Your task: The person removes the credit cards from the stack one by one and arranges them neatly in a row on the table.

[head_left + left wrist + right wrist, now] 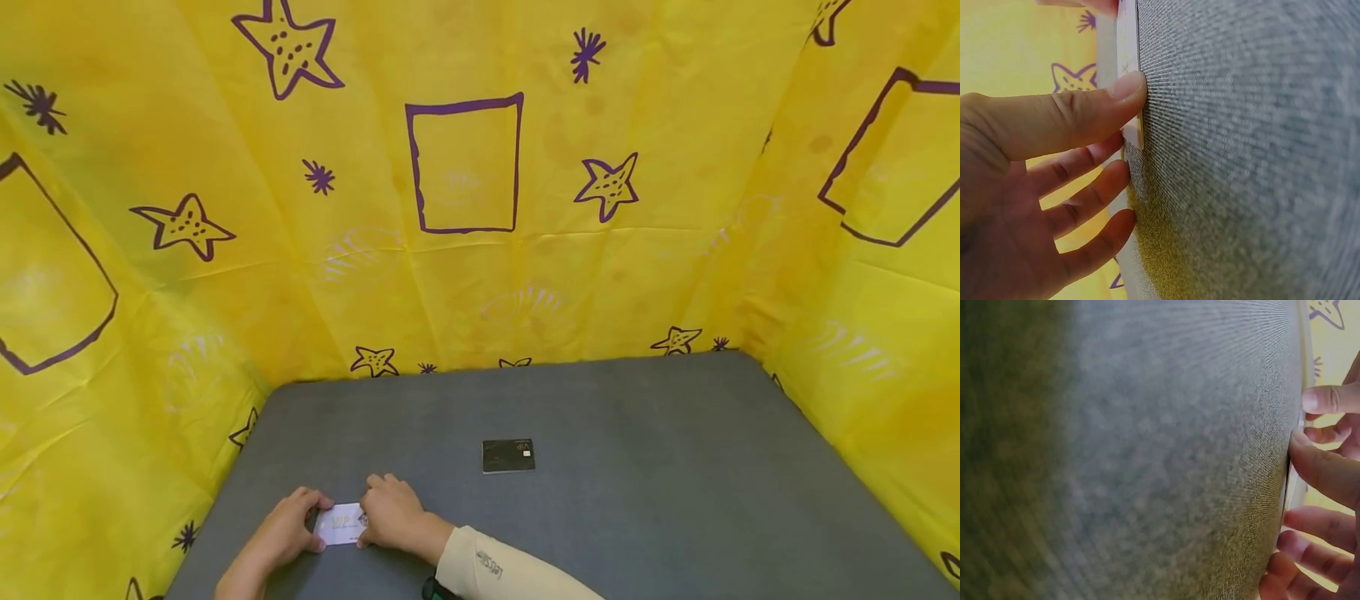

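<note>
Gripping a white card [342, 527] at both ends

The white card reads "VIP" upright; the black card [504, 458], lying beyond and to the right of my hands, reads "VIP" upside down. My pale sleeve [525, 575] carries lettering too small to read surely. The left wrist view adds the white card's thin edge, close to the gray tabletop [675, 467]. My left hand [288, 527] pinches its left end, my right hand [393, 512] its right.

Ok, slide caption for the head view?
Left hand and right hand hold a white card; a black card lies farther off.
</note>
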`<state>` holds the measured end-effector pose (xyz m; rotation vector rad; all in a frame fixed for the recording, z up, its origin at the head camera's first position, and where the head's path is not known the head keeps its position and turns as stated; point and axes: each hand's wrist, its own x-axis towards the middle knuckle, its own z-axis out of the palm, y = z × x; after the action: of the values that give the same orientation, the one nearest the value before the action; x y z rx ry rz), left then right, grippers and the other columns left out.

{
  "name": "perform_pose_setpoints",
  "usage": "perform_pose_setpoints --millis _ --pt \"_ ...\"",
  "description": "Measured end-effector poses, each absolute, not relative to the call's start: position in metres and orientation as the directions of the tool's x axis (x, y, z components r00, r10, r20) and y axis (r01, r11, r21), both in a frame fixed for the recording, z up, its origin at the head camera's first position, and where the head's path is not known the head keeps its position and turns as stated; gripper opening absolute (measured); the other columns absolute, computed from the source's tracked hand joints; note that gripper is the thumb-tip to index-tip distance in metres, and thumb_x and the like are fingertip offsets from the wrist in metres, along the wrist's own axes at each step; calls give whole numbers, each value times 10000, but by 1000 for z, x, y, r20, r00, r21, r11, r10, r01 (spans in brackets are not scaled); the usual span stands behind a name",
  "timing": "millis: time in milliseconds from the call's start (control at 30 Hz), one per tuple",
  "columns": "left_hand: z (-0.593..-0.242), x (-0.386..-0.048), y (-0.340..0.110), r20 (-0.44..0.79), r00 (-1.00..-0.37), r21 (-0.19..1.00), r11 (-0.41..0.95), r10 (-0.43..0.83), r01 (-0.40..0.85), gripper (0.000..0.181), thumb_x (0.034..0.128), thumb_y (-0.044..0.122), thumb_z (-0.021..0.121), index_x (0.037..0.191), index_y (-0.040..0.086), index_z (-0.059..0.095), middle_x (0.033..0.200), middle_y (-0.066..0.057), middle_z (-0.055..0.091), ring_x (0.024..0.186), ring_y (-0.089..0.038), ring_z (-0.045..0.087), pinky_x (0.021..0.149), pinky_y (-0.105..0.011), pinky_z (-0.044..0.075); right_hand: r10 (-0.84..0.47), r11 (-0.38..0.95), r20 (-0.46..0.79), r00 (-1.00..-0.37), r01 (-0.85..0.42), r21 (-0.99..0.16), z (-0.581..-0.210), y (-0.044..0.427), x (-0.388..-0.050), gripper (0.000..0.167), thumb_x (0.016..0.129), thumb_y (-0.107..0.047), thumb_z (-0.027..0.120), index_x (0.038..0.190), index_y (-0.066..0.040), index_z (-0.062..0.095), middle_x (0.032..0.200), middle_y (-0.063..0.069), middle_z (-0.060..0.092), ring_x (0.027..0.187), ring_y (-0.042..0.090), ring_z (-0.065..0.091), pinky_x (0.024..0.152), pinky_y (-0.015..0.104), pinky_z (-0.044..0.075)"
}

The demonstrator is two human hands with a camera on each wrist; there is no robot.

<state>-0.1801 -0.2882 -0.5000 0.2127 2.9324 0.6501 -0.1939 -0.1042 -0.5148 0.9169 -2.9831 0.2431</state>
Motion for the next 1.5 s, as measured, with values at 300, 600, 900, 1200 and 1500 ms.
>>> perform_pose_setpoints --millis 300,600,900,1200,1500 --pt "-497 -178 -290 -134 -977 452 888 163 87 438 588 29 858 980 99 676 1008 -32 606 897 -202 567 785 -376 474 -554 813 39 -831 -551 -187 -516 -102 -189 366 700 -508 820 972 -274 747 911 -118 543 780 66 460 626 213 354" --pt "-493 -176 -292 -132 -979 443 893 156 82 456 622 62 843 1038 88 658 1046 -63 602 940 -221 542 823 -415 459 -633 758 22 -774 -625 -185 -512 -93 -193 503 765 -535 761 1161 -237 674 1047 -100 573 892 52 501 696 197 406" --pt "-494 -171 -291 -89 -985 536 840 147 77 544 719 88 788 1225 27 598 1179 -151 565 1039 -317 610 862 -448 492 -712 652 34 -701 -679 -337 -504 -47 -198 450 818 -428 751 1196 -195 686 961 -72 541 820 24 459 702 153 393" --pt "-489 -179 -259 110 -988 557 816 112 155 382 822 123 742 1179 28 647 1185 -161 602 1086 -372 623 936 -537 463 -686 659 48 -726 -648 -382 -497 -3 -204 388 865 -383 716 1187 -169 690 972 -47 560 806 31 433 690 163 374" --pt "-491 -193 -194 133 -979 593 780 152 201 334 828 127 743 1150 79 666 1188 -115 601 1087 -324 580 916 -521 459 -597 700 72 -799 -562 -440 -496 44 -216 349 873 -331 719 1157 -129 700 982 -8 586 803 75 467 704 221 427"
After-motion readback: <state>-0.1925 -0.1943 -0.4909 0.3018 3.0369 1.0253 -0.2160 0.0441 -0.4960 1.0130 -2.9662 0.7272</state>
